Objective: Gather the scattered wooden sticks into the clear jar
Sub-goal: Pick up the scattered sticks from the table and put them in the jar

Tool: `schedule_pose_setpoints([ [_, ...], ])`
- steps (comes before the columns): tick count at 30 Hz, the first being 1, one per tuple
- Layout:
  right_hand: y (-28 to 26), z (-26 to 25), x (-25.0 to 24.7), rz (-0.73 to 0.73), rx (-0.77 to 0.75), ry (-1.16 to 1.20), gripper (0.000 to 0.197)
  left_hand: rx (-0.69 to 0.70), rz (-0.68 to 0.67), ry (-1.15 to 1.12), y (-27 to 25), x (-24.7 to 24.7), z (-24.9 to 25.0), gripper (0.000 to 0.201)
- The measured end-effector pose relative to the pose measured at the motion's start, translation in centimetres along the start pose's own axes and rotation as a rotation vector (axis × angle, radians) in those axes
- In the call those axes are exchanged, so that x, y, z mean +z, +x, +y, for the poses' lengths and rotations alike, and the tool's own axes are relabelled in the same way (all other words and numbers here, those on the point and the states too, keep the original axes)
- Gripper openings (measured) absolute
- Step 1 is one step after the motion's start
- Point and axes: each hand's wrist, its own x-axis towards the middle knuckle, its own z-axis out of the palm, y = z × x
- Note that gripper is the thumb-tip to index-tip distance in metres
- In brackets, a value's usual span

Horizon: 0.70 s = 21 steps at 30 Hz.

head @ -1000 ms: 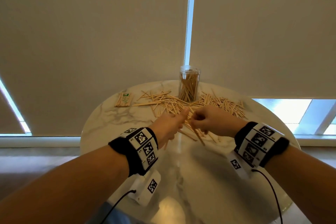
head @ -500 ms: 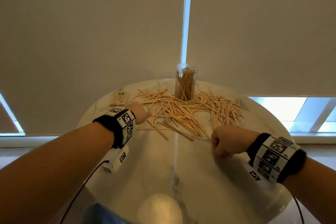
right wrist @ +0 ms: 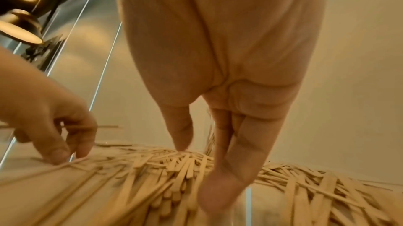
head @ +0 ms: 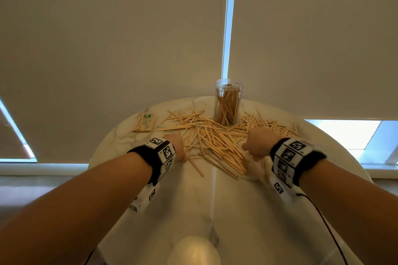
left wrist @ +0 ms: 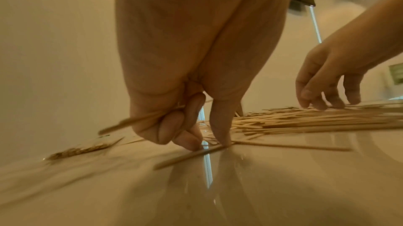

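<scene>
Many flat wooden sticks (head: pixel 212 139) lie in a loose pile on the round marble table (head: pixel 215 211). Behind the pile stands the clear jar (head: pixel 228 103), upright and open, with several sticks in it. My left hand (head: pixel 177 144) is at the pile's left front edge. In the left wrist view its curled outer fingers grip one stick (left wrist: pixel 130 123), while thumb and forefinger (left wrist: pixel 209 143) press down on another stick (left wrist: pixel 189 157) on the table. My right hand (head: pixel 257 142) is at the pile's right side, its straight fingers (right wrist: pixel 229 178) and thumb touching the sticks.
A wrapped bundle of sticks with a green label (head: pixel 145 122) lies at the table's far left. Closed roller blinds (head: pixel 107 38) hang right behind the table. The near half of the table reflects a ceiling lamp (head: pixel 193 249).
One second ago both hands met over the pile's middle, then drew apart. Now the right hand has moved forward onto the pile's right side, and the left sits at its left front edge.
</scene>
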Motion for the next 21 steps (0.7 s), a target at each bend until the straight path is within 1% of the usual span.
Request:
schedule_pose_setpoints([
  [3,1.2,-2.2,0.6,-0.08,0.012,-0.191,0.066,0.014,-0.009,0.061,1.5,-0.2,-0.1,0.031],
  [6,2.4,-4.1,1.1,-0.139,-0.056,-0.296,0.077,0.018,0.021,0.025,2.6,-0.2,0.4,0.023],
  [7,2.7,-4.5,1.2,-0.144,-0.072,-0.323,0.076,0.025,0.031,0.003,2.9,-0.1,0.7,0.024],
  [9,3.1,-5.2,1.4,-0.145,-0.102,-0.337,0.06,0.056,0.06,-0.057,3.3,0.0,1.5,0.031],
  [11,3.3,-5.5,1.4,-0.157,-0.104,-0.296,0.047,0.118,0.091,-0.147,3.3,0.0,2.5,0.041],
  [12,3.2,-5.5,1.4,-0.157,-0.104,-0.282,0.043,0.143,0.097,-0.158,3.3,0.1,3.0,0.046],
  [14,3.2,-5.2,1.5,-0.135,-0.107,-0.283,0.044,0.153,0.076,-0.12,3.4,0.4,3.7,0.049],
  [17,2.8,-4.6,1.6,-0.109,-0.096,-0.283,0.043,0.115,0.038,-0.035,3.8,0.4,3.8,0.045],
  [20,2.4,-4.2,1.6,-0.111,-0.075,-0.272,0.038,0.083,0.045,-0.036,3.6,0.0,3.4,0.03],
  [21,2.3,-4.1,1.6,-0.11,-0.077,-0.277,0.037,0.085,0.047,-0.044,3.3,-0.1,3.3,0.028],
])
